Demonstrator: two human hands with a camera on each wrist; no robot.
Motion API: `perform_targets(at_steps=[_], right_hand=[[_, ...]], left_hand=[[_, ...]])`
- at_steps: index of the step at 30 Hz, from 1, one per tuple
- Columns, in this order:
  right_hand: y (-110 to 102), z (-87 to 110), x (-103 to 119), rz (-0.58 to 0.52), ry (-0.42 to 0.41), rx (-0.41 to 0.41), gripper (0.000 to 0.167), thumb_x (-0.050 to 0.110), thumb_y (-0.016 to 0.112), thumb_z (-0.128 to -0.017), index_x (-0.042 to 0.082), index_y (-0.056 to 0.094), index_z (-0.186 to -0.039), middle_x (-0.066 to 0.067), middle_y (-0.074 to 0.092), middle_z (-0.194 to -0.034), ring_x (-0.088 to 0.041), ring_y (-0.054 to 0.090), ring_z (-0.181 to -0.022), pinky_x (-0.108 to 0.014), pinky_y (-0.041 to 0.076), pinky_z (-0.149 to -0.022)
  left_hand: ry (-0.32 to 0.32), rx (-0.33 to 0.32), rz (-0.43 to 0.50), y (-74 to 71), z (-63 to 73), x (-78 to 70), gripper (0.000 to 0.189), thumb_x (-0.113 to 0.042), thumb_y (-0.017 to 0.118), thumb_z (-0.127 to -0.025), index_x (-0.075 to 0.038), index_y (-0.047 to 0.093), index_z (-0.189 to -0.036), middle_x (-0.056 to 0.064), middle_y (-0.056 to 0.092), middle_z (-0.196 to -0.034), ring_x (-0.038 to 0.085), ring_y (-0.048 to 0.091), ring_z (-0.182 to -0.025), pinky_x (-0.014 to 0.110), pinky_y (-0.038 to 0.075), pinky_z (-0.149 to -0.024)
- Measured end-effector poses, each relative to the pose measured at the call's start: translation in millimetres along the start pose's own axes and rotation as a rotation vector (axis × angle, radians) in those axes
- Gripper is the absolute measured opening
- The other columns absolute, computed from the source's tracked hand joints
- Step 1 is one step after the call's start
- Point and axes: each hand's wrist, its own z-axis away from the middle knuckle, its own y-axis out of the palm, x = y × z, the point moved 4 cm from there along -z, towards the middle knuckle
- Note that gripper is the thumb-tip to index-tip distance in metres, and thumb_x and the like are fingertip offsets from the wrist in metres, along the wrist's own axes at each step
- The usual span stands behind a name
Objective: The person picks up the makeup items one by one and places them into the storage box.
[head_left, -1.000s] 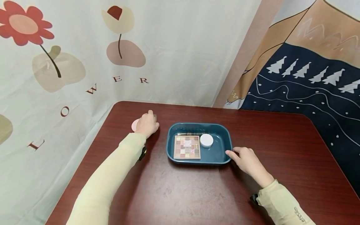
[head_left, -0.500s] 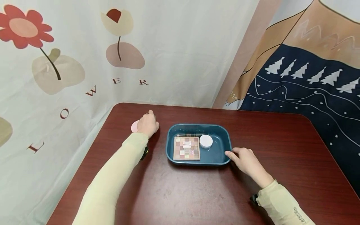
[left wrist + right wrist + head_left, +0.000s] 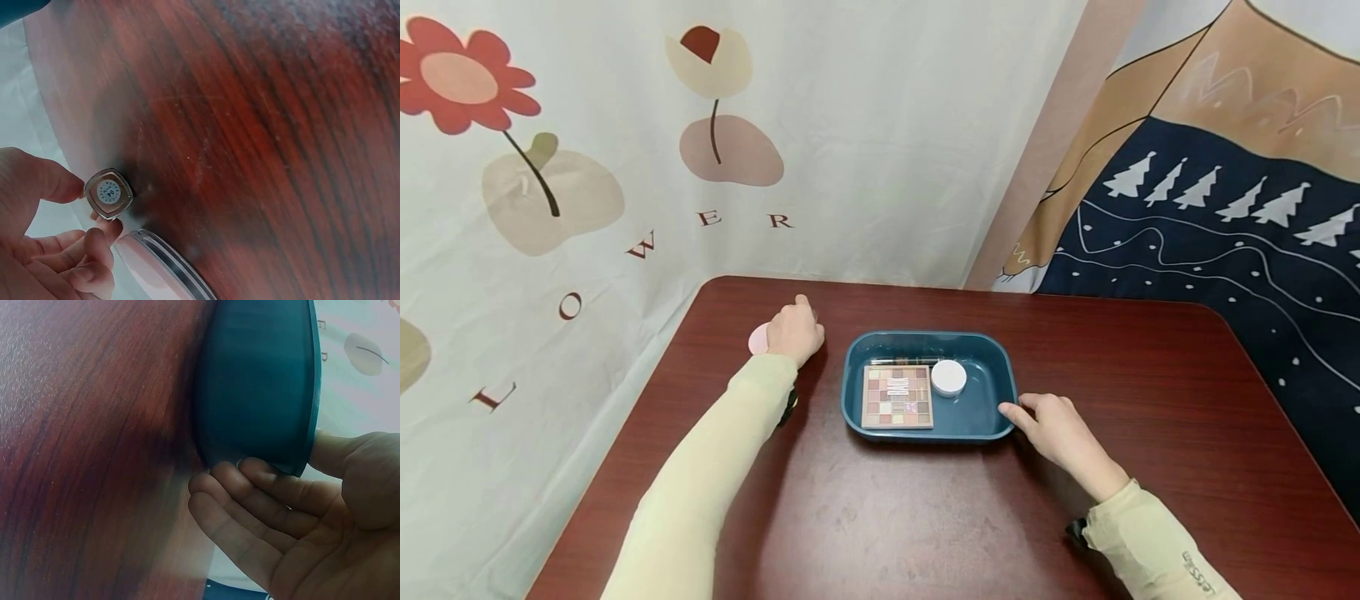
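Observation:
At the table's far left, my left hand (image 3: 795,333) pinches a small square-based cosmetic bottle (image 3: 109,194) between thumb and fingertips. In the left wrist view its brownish base shows, with a round number label; the rest of it is hidden. Close beside that hand lies a round pink compact-like disc (image 3: 758,339), partly covered by the hand. My right hand (image 3: 1060,429) grips the right end of a blue tray (image 3: 981,425), thumb over the rim and fingers against the outer wall. Inside the tray are an eyeshadow palette (image 3: 897,397), a white round jar (image 3: 949,378) and a thin dark stick (image 3: 904,362).
The tray stands on a dark red wooden table (image 3: 910,517) with rounded corners. Printed fabric curtains (image 3: 865,167) hang directly behind the far edge and along the left side.
The left hand has shifted very slightly and now covers more of the bottle in the head view. The right hand and tray stay put, while the head view tilts a little.

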Motion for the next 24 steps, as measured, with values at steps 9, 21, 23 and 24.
perform_targets(at_steps=[9, 21, 23, 24], right_hand=[[0.3, 0.1, -0.1, -0.005, -0.008, 0.004, 0.031, 0.028, 0.063, -0.104, 0.01, 0.064, -0.078, 0.005, 0.044, -0.06, -0.014, 0.046, -0.062, -0.03, 0.04, -0.062], [-1.0, 0.8, 1.2, -0.001, -0.006, 0.008, 0.032, 0.028, 0.063, -0.105, 0.01, 0.063, -0.078, 0.005, 0.043, -0.06, -0.014, 0.045, -0.062, -0.03, 0.04, -0.062], [-1.0, 1.0, 1.7, -0.002, -0.005, 0.009, 0.033, 0.028, 0.063, -0.105, 0.009, 0.063, -0.078, 0.005, 0.042, -0.06, -0.014, 0.045, -0.062, -0.03, 0.04, -0.062], [-0.8, 0.9, 1.7, -0.002, -0.004, 0.009, 0.033, 0.028, 0.063, -0.105, 0.009, 0.063, -0.078, 0.005, 0.042, -0.06, -0.015, 0.045, -0.062, -0.031, 0.04, -0.062]], left_hand=[[0.039, 0.005, -0.005, -2.0, 1.8, -0.4, 0.025, -0.015, 0.055, -0.097, 0.004, 0.052, -0.113, 0.026, 0.064, -0.097, 0.043, 0.068, -0.085, 0.052, 0.058, -0.071], [0.12, 0.002, 0.006, -19.8, 10.8, -15.8, 0.035, -0.017, 0.059, -0.097, 0.004, 0.05, -0.124, 0.023, 0.064, -0.101, 0.039, 0.067, -0.087, 0.052, 0.057, -0.076], [0.131, 0.0, 0.007, -23.1, 12.7, -19.7, 0.037, -0.017, 0.06, -0.097, 0.004, 0.05, -0.125, 0.022, 0.063, -0.101, 0.039, 0.067, -0.088, 0.052, 0.057, -0.077], [0.137, -0.003, 0.006, -24.7, 13.7, -21.5, 0.037, -0.017, 0.06, -0.097, 0.004, 0.05, -0.125, 0.022, 0.063, -0.101, 0.039, 0.067, -0.088, 0.052, 0.057, -0.077]])
